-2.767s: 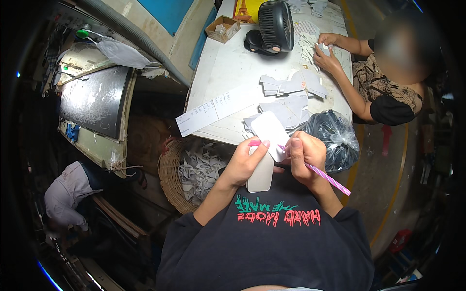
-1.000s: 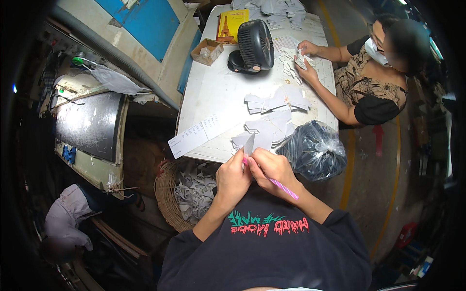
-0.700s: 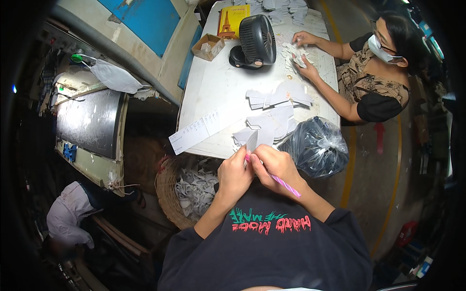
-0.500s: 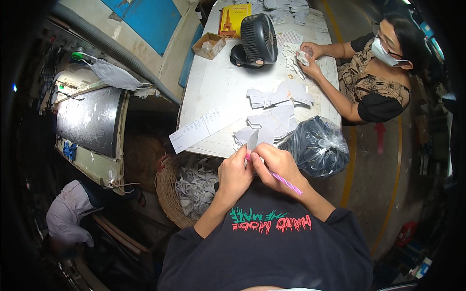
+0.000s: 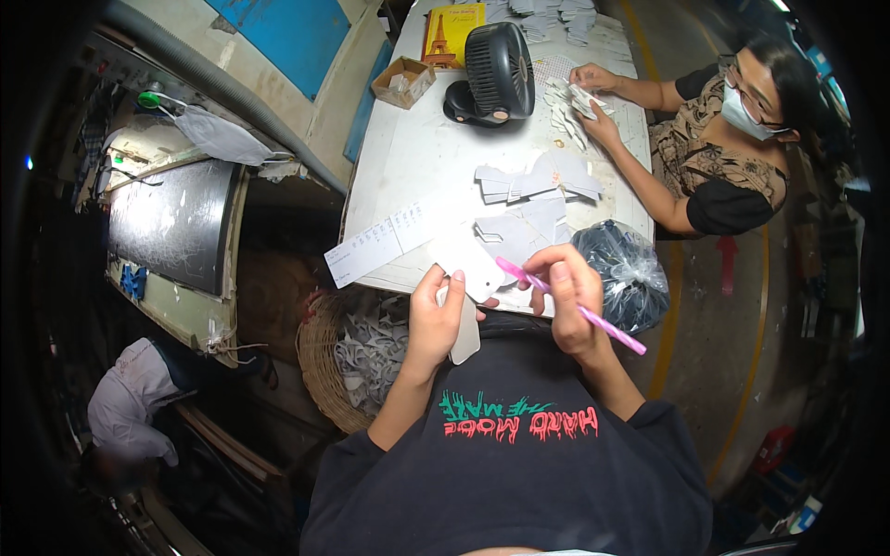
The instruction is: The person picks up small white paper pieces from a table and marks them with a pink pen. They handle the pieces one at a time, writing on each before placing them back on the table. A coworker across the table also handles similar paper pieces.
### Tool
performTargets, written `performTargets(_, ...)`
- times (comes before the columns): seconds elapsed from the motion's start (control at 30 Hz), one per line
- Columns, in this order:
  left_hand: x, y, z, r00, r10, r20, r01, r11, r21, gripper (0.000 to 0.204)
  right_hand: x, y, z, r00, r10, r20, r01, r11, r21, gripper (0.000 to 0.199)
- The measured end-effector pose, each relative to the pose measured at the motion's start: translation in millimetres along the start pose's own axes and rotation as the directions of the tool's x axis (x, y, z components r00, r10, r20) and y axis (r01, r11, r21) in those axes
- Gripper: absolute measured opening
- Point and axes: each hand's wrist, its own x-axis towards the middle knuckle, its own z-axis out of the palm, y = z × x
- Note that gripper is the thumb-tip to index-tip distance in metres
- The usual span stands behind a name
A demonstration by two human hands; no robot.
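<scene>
Left hand [image 5: 438, 320] grips flat white pieces [image 5: 473, 269]; right hand [image 5: 577, 301] holds pink striped stick [image 5: 614, 332].

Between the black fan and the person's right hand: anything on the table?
Yes: in the head view, one stack of grey cut pieces nearer the black fan, then a second stack nearer the right hand.

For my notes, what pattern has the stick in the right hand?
The stick is pink with pale slanting stripes; head view.

Bright white table [image 5: 403, 139], glare on black panel [image 5: 174, 218], dark fisheye-bent edges
</scene>
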Motion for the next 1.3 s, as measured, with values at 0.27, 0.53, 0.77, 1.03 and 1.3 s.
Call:
performTargets(0.27, 1, 3, -1, 0.998, -0.035, 0.057, 0.046, 0.982, -0.185, 0.031, -1, -3, -2, 0.99, 0.086, 0.109, -0.067, 0.983, -0.17, 0.022)
performTargets(0.53, -2, 4, -5, 0.97, -0.129, 0.207, 0.205, 0.889, -0.41, 0.04, 2, 19, 0, 0.998, 0.036, -0.048, -0.031, 0.995, 0.091, 0.039)
performTargets(0.77, -7, 10, 2, 0.892, -0.107, 0.439, 0.291, 0.879, -0.377, 0.051, -1, 27, 17, 0.999, -0.036, 0.018, 0.034, 0.992, 0.118, 0.03)
performTargets(1.03, -6, -7, 6, 0.948, -0.092, 0.304, 0.265, 0.757, -0.597, 0.052, -5, 19, 1, 0.973, 0.194, 0.124, -0.203, 0.977, 0.062, 0.032)
performTargets(1.3, 3, 5, -38, 0.993, -0.067, -0.102, 0.013, 0.892, -0.452, 0.047, 2, 13, -42, 0.978, -0.015, -0.21, 0.081, 0.947, 0.31, 0.038)
